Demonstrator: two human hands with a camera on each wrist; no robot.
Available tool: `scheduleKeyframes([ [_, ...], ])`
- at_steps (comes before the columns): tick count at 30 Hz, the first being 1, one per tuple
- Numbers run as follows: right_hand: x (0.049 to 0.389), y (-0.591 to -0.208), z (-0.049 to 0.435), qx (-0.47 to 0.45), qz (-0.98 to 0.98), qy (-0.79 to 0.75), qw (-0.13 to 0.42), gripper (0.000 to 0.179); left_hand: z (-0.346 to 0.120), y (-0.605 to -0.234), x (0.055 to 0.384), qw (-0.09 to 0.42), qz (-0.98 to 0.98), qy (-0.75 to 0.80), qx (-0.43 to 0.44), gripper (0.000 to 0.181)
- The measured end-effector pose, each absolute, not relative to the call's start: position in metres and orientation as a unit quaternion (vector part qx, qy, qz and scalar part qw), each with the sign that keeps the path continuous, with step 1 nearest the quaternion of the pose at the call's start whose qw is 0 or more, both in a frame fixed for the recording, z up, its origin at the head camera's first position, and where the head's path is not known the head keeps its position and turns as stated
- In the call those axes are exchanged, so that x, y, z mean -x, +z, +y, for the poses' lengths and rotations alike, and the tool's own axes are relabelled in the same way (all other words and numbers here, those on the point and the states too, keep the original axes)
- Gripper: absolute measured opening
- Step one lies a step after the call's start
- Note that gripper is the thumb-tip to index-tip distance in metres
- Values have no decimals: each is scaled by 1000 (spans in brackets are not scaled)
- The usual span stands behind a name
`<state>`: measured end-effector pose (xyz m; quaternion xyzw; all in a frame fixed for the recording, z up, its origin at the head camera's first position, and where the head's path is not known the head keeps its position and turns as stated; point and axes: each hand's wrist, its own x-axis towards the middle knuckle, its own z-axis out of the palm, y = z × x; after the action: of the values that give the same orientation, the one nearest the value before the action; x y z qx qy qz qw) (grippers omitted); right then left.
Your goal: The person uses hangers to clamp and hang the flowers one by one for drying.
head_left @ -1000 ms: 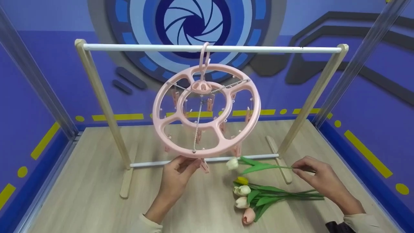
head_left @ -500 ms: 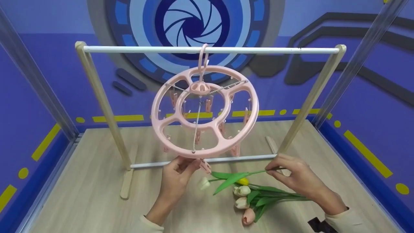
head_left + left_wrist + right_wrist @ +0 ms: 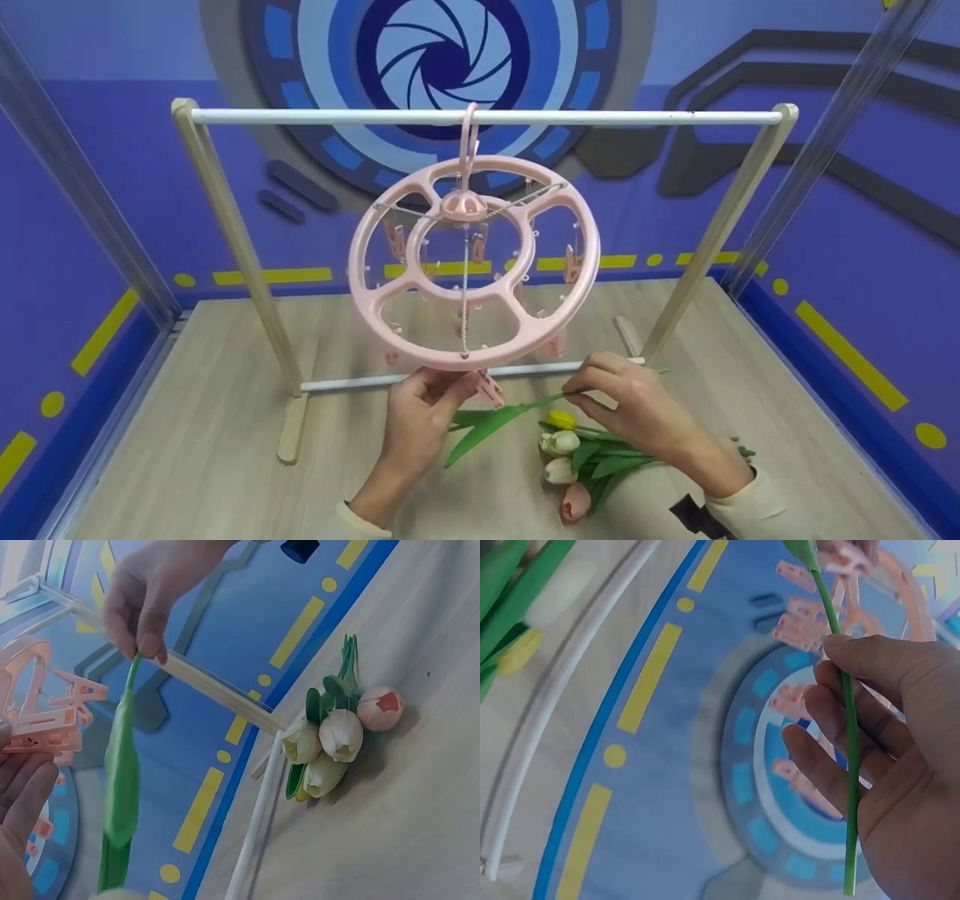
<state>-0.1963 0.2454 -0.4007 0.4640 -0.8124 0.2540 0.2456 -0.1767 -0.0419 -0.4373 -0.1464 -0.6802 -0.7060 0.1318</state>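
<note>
A round pink clip hanger (image 3: 544, 328) hangs by its hook from a white rod. My left hand (image 3: 416, 427) grips a pink clothespin (image 3: 490, 390) at the hanger's front rim; in the left wrist view this clothespin (image 3: 45, 731) lies between thumb and fingers. My right hand (image 3: 637, 405) pinches the green stem (image 3: 849, 757) of an artificial tulip between thumb and fingertips. The tulip's leaf (image 3: 484, 435) points left, just below the clothespin. In the head view its bloom is hidden behind my left hand; a pale edge shows at the bottom of the left wrist view.
The rack has wooden legs (image 3: 240, 240), a white top rod (image 3: 337, 117) and a low white crossbar (image 3: 345, 385). Several other tulips, white, pink (image 3: 576, 501) and yellow (image 3: 561, 420), lie on the table below my right hand. More clothespins (image 3: 573, 262) dangle from the hanger.
My right hand has carried the tulip left, toward my left hand, and its bloom has passed out of sight behind that hand. The hanger has turned slightly; my left hand keeps its grip.
</note>
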Motion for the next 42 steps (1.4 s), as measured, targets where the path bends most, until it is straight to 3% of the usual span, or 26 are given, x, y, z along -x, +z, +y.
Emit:
scheduleKeyframes([
  [16, 198, -396, 219, -495, -787, 235, 285, 34, -38, -434, 177, 115, -673, -718, 130, 21],
  [42, 195, -387, 208, -476, -806, 221, 273, 29, -39, -431, 177, 118, -683, -709, 131, 22],
])
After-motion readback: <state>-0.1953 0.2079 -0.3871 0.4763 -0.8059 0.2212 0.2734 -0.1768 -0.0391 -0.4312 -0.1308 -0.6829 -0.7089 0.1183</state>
